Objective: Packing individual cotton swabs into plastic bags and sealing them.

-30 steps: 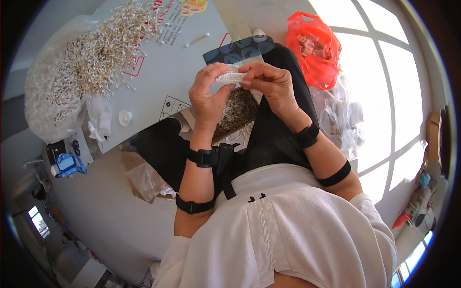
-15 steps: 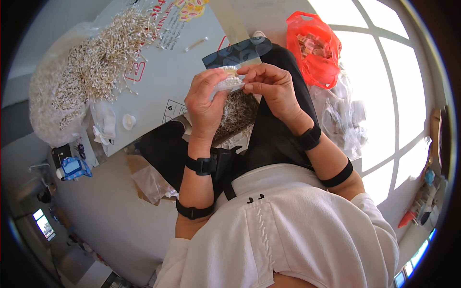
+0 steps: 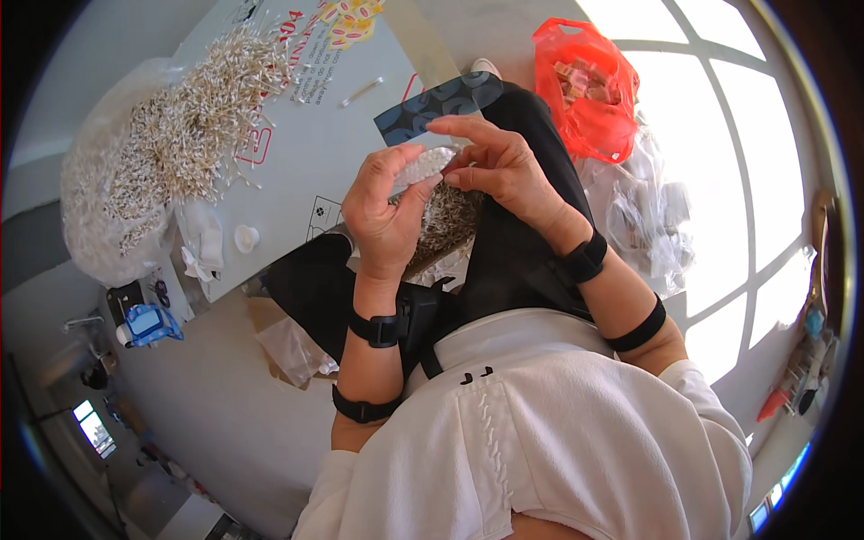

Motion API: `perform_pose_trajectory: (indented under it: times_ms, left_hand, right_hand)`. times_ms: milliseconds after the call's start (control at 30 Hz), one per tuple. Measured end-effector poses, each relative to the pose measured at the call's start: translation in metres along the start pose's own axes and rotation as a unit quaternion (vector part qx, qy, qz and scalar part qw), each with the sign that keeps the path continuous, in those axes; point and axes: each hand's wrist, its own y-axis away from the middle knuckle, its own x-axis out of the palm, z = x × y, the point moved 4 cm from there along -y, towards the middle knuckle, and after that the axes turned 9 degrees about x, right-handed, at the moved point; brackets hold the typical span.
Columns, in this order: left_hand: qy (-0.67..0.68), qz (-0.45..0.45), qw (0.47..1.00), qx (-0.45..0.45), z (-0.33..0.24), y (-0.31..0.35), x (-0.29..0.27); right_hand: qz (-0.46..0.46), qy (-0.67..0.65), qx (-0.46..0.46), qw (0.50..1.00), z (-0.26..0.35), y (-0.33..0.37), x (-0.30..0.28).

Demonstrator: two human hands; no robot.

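Observation:
My left hand (image 3: 385, 202) is closed around a bundle of cotton swabs (image 3: 425, 166), its white tips packed together and facing up. A clear plastic wrapping seems to surround the bundle. At its right end my right hand (image 3: 511, 175) pinches the edge between thumb and a finger, with the index finger stretched out above. Just below both hands, a box of loose cotton swabs (image 3: 450, 220) rests between my legs, partly hidden by my left hand.
A large heap of cotton swabs (image 3: 180, 135) spills from a clear bag onto the grey table (image 3: 297, 180). Yellow labels (image 3: 355, 20) and a dark patterned sheet (image 3: 432, 106) lie farther off. On the floor at right stand a red plastic bag (image 3: 621, 121) and clear bags (image 3: 643, 211).
The bundle has tipped so that its swab tips now face up, and it sits slightly lower. My right index finger has lifted off it and stretched out.

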Motion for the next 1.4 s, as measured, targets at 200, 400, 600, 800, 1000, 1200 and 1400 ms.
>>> perform_pose_trajectory:
  times_ms: [200, 400, 600, 800, 1000, 1200, 1400]
  left_hand:
    - [0.098, -0.003, 0.986, -0.138, 0.011, 0.003, 0.0]
    - [0.244, -0.054, 0.928, -0.275, 0.021, 0.01, 0.003]
    - [0.307, -0.09, 0.9, -0.296, 0.021, 0.011, 0.009]
    - [0.324, -0.125, 0.884, -0.312, 0.022, 0.013, 0.013]
    - [0.319, -0.13, 0.873, -0.344, 0.026, 0.014, 0.015]
    - [0.34, -0.098, 0.844, -0.403, 0.042, 0.027, 0.023]
    - [0.334, -0.087, 0.834, -0.431, 0.045, 0.033, 0.026]
  right_hand:
    - [0.095, 0.023, 0.115, 0.989, -0.007, 0.005, 0.004]
    - [0.118, 0.045, 0.17, 0.977, -0.014, 0.009, 0.008]
    - [0.101, 0.052, 0.184, 0.976, -0.014, 0.01, 0.01]
    - [0.12, 0.056, 0.208, 0.969, -0.016, 0.011, 0.017]
    - [0.074, -0.024, 0.212, 0.974, -0.021, 0.01, 0.012]
    - [0.054, -0.092, 0.353, 0.93, -0.024, 0.013, 0.008]
    - [0.059, -0.179, 0.379, 0.906, -0.033, 0.016, 0.006]
